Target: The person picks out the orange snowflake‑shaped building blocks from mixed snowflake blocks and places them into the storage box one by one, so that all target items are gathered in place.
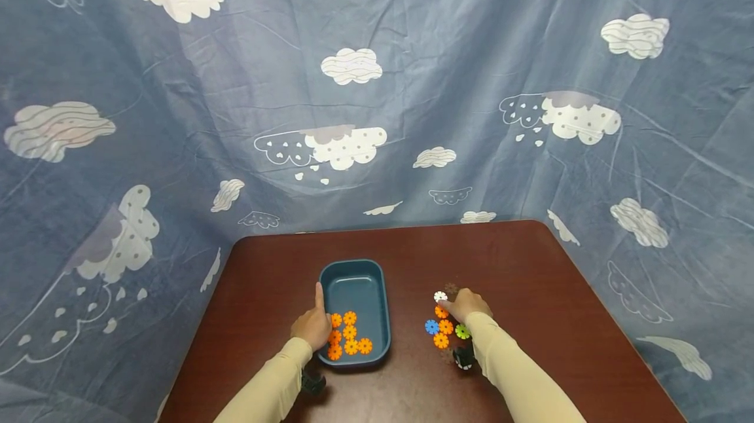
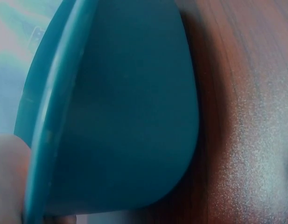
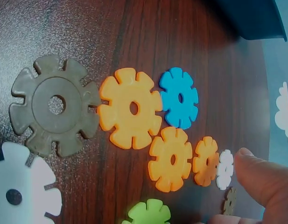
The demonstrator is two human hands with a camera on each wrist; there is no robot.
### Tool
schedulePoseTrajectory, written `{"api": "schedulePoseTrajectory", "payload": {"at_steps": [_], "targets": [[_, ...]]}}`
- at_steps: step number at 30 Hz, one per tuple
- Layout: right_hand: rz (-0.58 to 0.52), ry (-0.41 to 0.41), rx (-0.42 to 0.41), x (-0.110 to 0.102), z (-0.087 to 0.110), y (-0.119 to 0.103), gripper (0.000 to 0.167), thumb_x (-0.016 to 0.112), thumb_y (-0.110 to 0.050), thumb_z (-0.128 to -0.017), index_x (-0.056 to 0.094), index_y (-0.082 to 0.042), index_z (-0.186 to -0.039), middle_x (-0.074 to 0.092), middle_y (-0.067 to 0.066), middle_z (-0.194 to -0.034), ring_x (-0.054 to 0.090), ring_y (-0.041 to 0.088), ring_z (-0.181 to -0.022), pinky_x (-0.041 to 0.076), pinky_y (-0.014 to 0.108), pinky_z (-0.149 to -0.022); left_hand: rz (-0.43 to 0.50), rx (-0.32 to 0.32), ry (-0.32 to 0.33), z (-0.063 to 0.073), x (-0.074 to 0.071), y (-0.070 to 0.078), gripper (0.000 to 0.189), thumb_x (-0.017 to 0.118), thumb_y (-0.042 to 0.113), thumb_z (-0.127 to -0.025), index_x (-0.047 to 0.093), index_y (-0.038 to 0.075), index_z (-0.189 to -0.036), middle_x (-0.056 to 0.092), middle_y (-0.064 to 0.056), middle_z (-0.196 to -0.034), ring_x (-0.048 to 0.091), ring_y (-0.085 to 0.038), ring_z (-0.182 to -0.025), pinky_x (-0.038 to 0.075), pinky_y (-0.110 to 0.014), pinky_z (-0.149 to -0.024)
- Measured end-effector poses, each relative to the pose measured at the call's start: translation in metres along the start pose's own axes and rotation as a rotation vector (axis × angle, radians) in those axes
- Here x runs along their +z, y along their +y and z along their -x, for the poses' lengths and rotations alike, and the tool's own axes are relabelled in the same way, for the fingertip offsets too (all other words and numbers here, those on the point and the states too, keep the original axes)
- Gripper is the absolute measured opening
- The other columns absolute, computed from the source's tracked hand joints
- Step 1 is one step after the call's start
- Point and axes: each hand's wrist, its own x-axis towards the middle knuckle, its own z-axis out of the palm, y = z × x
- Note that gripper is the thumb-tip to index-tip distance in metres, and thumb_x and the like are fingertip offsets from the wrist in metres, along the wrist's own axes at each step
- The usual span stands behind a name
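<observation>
A dark blue tray (image 1: pixel 385 308) holds several orange snowflake discs (image 1: pixel 350 331) at its near left. My left hand (image 1: pixel 311 328) grips its left rim, index finger stretched along the edge; in the left wrist view a fingertip (image 2: pixel 8 179) lies over the rim. My right hand (image 1: pixel 471 304) reaches down over loose discs right of the tray. Its thumb (image 3: pixel 260 172) is right beside a white disc (image 3: pixel 225 163), with an orange disc (image 3: pixel 203 163) next to that one. A brown disc (image 3: pixel 230 196) lies between thumb and fingers. Nothing shows gripped in that hand.
Around the right hand lie a blue disc (image 1: pixel 432 322), a green disc (image 1: pixel 462 327), more orange discs (image 1: pixel 441 336), a nearer brown disc (image 3: pixel 41 102) and another white disc (image 3: pixel 34 186). A cloud-patterned curtain (image 1: pixel 412 102) hangs behind the dark wooden table (image 1: pixel 271 272).
</observation>
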Motion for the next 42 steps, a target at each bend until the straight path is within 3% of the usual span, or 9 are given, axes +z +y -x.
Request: {"api": "schedulePoseTrajectory", "payload": {"at_steps": [10,18,23,25,28,31,34,36,42], "targets": [[0.095,0.076,-0.003,0.024,-0.004,-0.003,0.058,0.077,-0.053,-0.083,0.074,0.001,-0.105,0.072,0.023,-0.103,0.068,0.037,-0.087,0.053,0.052,-0.068,-0.004,0.005,0.012,0.000,0.002,0.000,0.082,0.056,0.021,-0.099,0.007,0.010,-0.164,0.056,-0.005,-0.064,0.050,-0.023,-0.053,0.047,-0.040,-0.056],[0.057,0.019,0.044,0.023,-0.002,-0.006,0.045,0.080,-0.040,-0.084,0.072,0.001,-0.101,0.071,0.018,-0.095,0.065,0.036,-0.083,0.051,0.054,-0.075,-0.003,0.004,-0.017,0.001,0.001,0.005,0.082,0.054,0.021,-0.100,0.005,0.010,-0.164,0.052,-0.004,-0.061,0.048,-0.023,-0.052,0.041,-0.037,-0.054],[-0.007,0.016,0.009,0.021,-0.002,-0.007,0.052,0.081,-0.030,-0.083,0.063,0.007,-0.114,0.069,0.016,-0.091,0.062,0.032,-0.078,0.051,0.047,-0.073,-0.013,0.026,-0.001,0.003,0.001,0.005,0.081,0.054,0.021,-0.100,0.006,0.009,-0.164,0.053,-0.005,-0.060,0.048,-0.022,-0.050,0.041,-0.037,-0.052],[-0.060,0.030,-0.029,0.021,-0.002,-0.007,0.048,0.078,-0.024,-0.085,0.059,0.009,-0.114,0.064,0.013,-0.083,0.059,0.029,-0.074,0.049,0.041,-0.069,-0.019,0.036,0.015,0.003,0.002,0.005,0.080,0.054,0.020,-0.100,0.007,0.009,-0.164,0.053,-0.004,-0.060,0.048,-0.022,-0.050,0.039,-0.038,-0.051],[-0.177,0.031,-0.072,0.021,-0.001,-0.006,0.026,0.072,-0.016,-0.089,0.055,0.003,-0.090,0.052,0.008,-0.072,0.054,0.023,-0.065,0.044,0.034,-0.061,-0.022,0.043,0.030,0.003,0.002,0.004,0.079,0.054,0.019,-0.099,0.009,0.008,-0.163,0.054,-0.005,-0.060,0.048,-0.022,-0.049,0.039,-0.038,-0.050],[-0.369,0.018,-0.076,0.018,0.000,-0.004,0.021,0.067,-0.010,-0.094,0.051,0.000,-0.084,0.055,0.009,-0.074,0.057,0.020,-0.063,0.048,0.029,-0.058,-0.017,0.039,0.029,0.004,0.002,0.004,0.080,0.054,0.018,-0.099,0.009,0.008,-0.163,0.056,-0.005,-0.061,0.048,-0.023,-0.050,0.039,-0.038,-0.051],[-0.588,-0.030,-0.048,0.012,0.000,-0.001,0.015,0.061,-0.006,-0.099,0.054,0.008,-0.101,0.064,0.022,-0.091,0.067,0.021,-0.070,0.058,0.029,-0.065,-0.016,0.033,0.023,0.004,0.002,0.004,0.080,0.054,0.019,-0.098,0.009,0.008,-0.163,0.057,-0.006,-0.063,0.048,-0.023,-0.051,0.040,-0.039,-0.052],[-0.707,-0.067,-0.011,0.007,0.000,0.002,0.023,0.058,-0.005,-0.101,0.053,0.013,-0.115,0.066,0.028,-0.104,0.072,0.022,-0.077,0.060,0.031,-0.072,-0.018,0.030,0.023,0.004,0.002,0.003,0.080,0.054,0.019,-0.099,0.009,0.009,-0.164,0.057,-0.005,-0.063,0.049,-0.022,-0.051,0.040,-0.038,-0.052],[-0.843,-0.125,0.047,-0.003,-0.002,0.012,0.034,0.054,-0.008,-0.103,0.054,0.014,-0.128,0.061,0.028,-0.117,0.074,0.023,-0.087,0.060,0.032,-0.080,-0.008,0.027,0.015,0.002,0.000,0.002,0.080,0.054,0.019,-0.099,0.007,0.009,-0.164,0.056,-0.005,-0.062,0.048,-0.023,-0.050,0.039,-0.038,-0.051]]}}
